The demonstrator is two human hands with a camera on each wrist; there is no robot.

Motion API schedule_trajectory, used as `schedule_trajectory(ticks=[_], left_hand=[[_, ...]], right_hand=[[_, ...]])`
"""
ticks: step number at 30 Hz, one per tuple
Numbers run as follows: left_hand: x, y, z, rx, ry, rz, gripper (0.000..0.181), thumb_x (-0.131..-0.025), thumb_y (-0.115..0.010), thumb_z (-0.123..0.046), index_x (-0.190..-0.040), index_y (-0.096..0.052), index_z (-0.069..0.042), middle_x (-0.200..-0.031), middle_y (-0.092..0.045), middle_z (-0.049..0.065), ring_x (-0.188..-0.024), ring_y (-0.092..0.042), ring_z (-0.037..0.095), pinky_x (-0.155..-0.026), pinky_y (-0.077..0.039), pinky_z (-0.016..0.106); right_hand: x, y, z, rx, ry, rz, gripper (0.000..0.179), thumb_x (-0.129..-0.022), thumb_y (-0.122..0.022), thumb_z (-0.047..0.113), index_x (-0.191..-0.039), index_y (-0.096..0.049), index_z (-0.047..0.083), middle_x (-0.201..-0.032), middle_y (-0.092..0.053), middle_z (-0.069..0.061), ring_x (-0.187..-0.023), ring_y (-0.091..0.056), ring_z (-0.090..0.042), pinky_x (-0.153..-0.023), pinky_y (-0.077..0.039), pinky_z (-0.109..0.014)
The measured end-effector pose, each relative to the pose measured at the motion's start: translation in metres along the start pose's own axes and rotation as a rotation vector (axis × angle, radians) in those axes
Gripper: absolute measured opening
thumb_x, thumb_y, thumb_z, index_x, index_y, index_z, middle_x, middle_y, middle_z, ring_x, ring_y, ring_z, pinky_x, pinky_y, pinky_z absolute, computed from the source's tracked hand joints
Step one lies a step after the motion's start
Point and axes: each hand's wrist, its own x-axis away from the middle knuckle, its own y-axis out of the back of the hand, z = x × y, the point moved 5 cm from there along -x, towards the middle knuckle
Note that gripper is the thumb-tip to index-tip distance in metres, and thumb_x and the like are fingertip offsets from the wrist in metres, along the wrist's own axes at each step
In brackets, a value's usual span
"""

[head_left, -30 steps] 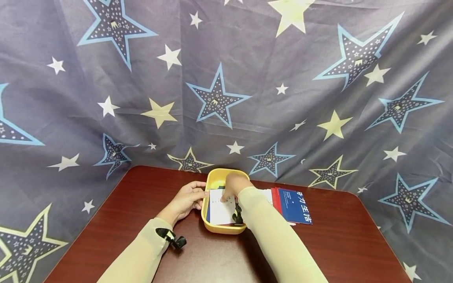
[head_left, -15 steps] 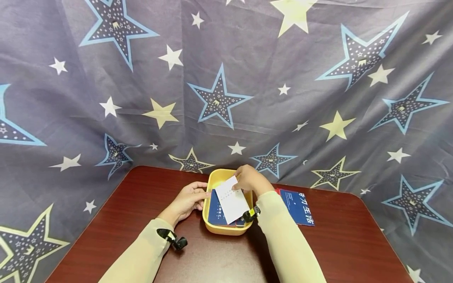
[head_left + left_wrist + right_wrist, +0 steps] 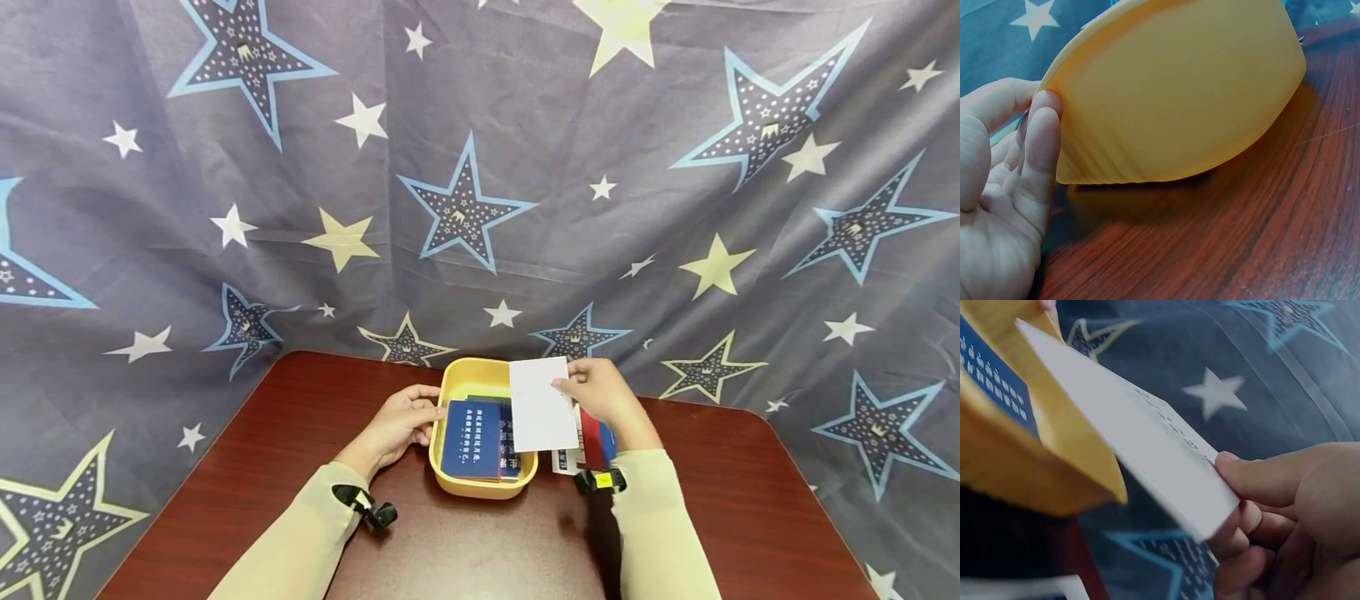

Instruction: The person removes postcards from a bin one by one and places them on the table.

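A yellow plastic bin (image 3: 483, 490) stands on the table, and my left hand (image 3: 397, 425) holds its left rim. In the left wrist view, the fingers and thumb (image 3: 1041, 140) pinch the bin wall (image 3: 1179, 94) near a corner. My right hand (image 3: 606, 392) pinches a white card (image 3: 543, 408) between thumb and fingers, above the bin's right side. Faint rows of print cross this card (image 3: 1129, 431) in the right wrist view. Inside the bin lies a blue card (image 3: 471, 442) with white characters, partly over darker cards (image 3: 512, 462).
Right of the bin, on the reddish-brown table (image 3: 720, 500), lie a red card (image 3: 595, 437), a white printed card (image 3: 564, 462) and a blue one, partly hidden by my right hand and the held card. A grey star-patterned cloth (image 3: 525, 167) hangs behind the table.
My right hand has lifted the white card out of the bin and moved it right, uncovering the blue card. The left hand has stayed at the bin's rim.
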Motion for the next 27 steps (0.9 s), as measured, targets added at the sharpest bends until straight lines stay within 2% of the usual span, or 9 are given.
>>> schedule_trajectory(ticks=[6,11,17,22,27], left_hand=[[0.002,0.001,0.001,0.008,0.004,-0.005,0.057,-0.104,-0.075,0.000,-0.155,-0.049,0.007,-0.087,-0.072,0.000,-0.056,-0.064,0.006,-0.050,-0.056,0.017],[0.001,-0.001,0.001,-0.001,0.004,0.006,0.058,-0.105,-0.075,-0.001,-0.156,-0.048,0.006,-0.086,-0.072,-0.001,-0.056,-0.064,0.006,-0.050,-0.057,0.018],[-0.001,-0.001,0.003,-0.008,0.001,0.005,0.058,-0.105,-0.075,-0.001,-0.155,-0.048,0.007,-0.087,-0.072,-0.001,-0.057,-0.064,0.006,-0.050,-0.057,0.017],[-0.001,-0.001,0.004,-0.001,0.014,0.005,0.058,-0.105,-0.075,0.000,-0.156,-0.048,0.006,-0.086,-0.072,-0.001,-0.056,-0.064,0.006,-0.050,-0.057,0.018],[-0.001,-0.001,0.002,0.004,-0.002,0.005,0.058,-0.104,-0.075,-0.001,-0.155,-0.048,0.006,-0.085,-0.072,-0.001,-0.056,-0.064,0.006,-0.050,-0.057,0.018]], right_hand=[[0.015,0.038,-0.028,0.029,-0.027,-0.084,0.024,-0.110,-0.076,0.022,-0.107,-0.079,-0.001,-0.071,-0.068,0.001,-0.067,-0.057,-0.018,-0.059,-0.044,-0.031],[0.026,0.063,-0.051,0.067,-0.096,-0.137,0.027,-0.112,-0.073,0.024,-0.109,-0.078,-0.002,-0.079,-0.069,-0.002,-0.073,-0.058,-0.020,-0.062,-0.047,-0.033],[0.031,0.071,-0.075,0.071,-0.154,-0.160,0.028,-0.112,-0.071,0.018,-0.116,-0.079,-0.008,-0.097,-0.074,-0.015,-0.086,-0.061,-0.023,-0.072,-0.051,-0.032],[0.030,0.078,-0.098,0.109,-0.209,-0.211,0.034,-0.112,-0.069,0.019,-0.126,-0.077,-0.011,-0.116,-0.077,-0.030,-0.099,-0.069,-0.034,-0.077,-0.055,-0.033],[0.031,0.088,-0.123,0.145,-0.245,-0.262,0.042,-0.112,-0.067,0.022,-0.136,-0.073,-0.013,-0.133,-0.073,-0.038,-0.117,-0.070,-0.049,-0.096,-0.062,-0.053]])
